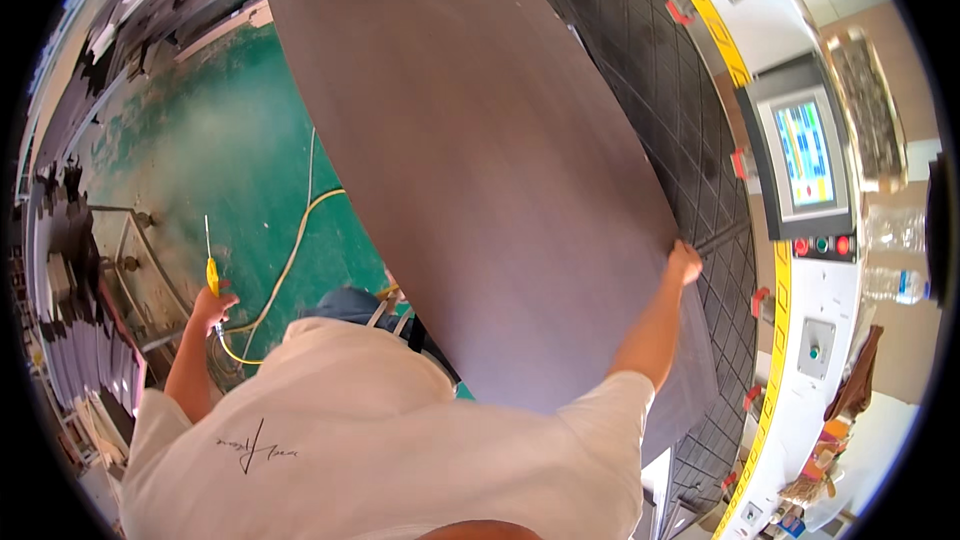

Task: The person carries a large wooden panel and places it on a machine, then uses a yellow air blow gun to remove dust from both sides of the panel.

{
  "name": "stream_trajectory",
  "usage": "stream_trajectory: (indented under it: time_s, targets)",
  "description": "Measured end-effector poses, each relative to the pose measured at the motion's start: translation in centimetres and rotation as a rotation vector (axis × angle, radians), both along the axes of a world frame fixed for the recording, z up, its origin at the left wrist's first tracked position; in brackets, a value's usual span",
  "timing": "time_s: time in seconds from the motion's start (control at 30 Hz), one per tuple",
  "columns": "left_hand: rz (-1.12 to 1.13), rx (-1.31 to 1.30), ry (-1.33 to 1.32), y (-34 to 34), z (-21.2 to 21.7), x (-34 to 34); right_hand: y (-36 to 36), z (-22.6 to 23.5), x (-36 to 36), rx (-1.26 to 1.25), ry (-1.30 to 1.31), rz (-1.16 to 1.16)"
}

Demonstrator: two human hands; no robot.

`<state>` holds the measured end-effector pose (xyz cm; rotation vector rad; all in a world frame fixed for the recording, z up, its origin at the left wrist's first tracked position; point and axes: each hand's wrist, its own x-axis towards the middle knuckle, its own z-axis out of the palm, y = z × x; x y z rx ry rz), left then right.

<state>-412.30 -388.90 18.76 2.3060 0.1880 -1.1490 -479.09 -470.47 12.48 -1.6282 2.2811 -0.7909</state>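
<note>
My left hand [210, 308], out over the floor at the left, is closed round a yellow air blow gun [212, 276] whose thin metal nozzle points up and away. A yellow hose [300, 230] runs from the gun across the floor toward the large board. That board [480, 160], flat and dark brown, stretches from in front of me to the far end. At its right edge my right hand [685, 262] is closed on the rim; the fingertips are partly hidden. Under the board's right side shows a black machine bed [655, 90] with crossing grooves.
A white machine frame with yellow edging [782, 300] runs along the right, carrying a lit control screen [803, 153], push buttons [822, 246] and red clamp-like parts [740, 163]. Plastic bottles [895, 285] stand beyond. A metal cart frame [135, 250] and stacked panels [95, 350] are at left, by the green floor [220, 130].
</note>
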Motion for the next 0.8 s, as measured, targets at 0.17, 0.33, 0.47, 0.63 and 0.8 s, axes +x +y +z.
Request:
stream_trajectory:
  time_s: [0.17,0.33,0.47,0.63,0.8]
  targets:
    - [-0.448,0.214,-0.423,2.0,1.7,14.0,-5.8,0.9,28.6,0.05,0.116,0.213]
    - [-0.864,0.512,-0.938,-4.9,4.6,32.5,-10.5,1.2,46.4,-0.005,0.111,0.351]
    - [-0.855,0.528,-1.061,-8.6,6.2,45.9,-12.4,1.7,52.1,-0.048,-0.041,0.458]
    - [-0.195,0.492,-0.19,-3.5,5.5,51.0,-12.4,-0.2,44.2,0.081,0.13,0.228]
    - [-0.019,0.332,0.202,-4.8,3.0,47.8,-8.0,-0.7,36.7,0.107,0.285,-0.298]
